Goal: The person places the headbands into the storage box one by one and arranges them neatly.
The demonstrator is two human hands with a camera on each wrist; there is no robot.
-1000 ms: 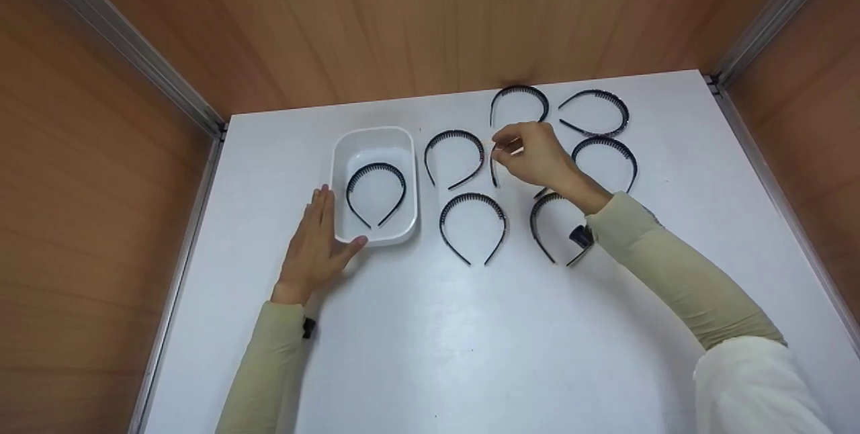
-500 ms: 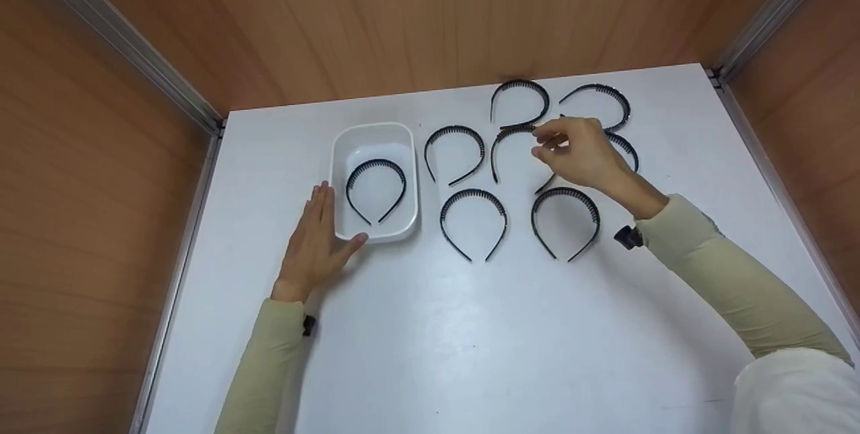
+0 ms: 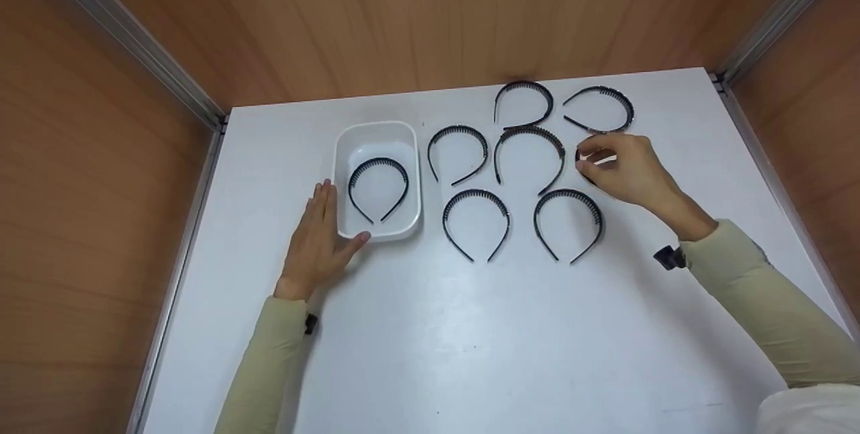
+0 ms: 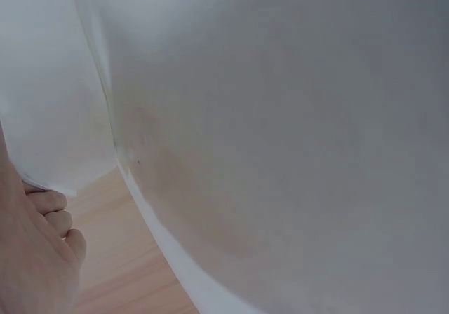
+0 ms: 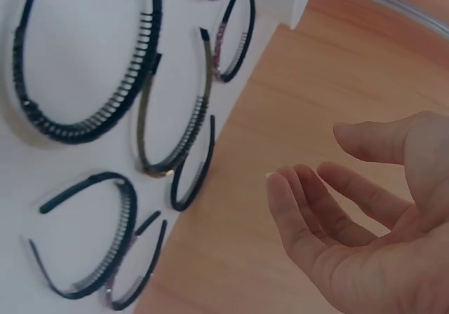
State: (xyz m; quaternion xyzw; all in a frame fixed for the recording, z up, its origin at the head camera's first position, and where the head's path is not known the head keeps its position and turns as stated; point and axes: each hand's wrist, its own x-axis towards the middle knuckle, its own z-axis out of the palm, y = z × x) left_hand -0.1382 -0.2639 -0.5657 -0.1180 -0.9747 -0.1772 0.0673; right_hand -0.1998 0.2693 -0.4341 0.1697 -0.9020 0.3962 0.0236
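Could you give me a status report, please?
Left hand against white rectangular plastic tub; right hand empty, partly hiding curved black headband; second headband inside tub.

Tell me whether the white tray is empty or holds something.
Not empty: one black headband lies inside the white tray, within its rim in the head view.

A white rectangular tray (image 3: 388, 135) holds one black toothed headband (image 3: 378, 162), lying flat; more dark headbands (image 3: 476, 193) lie spread beside the tray.
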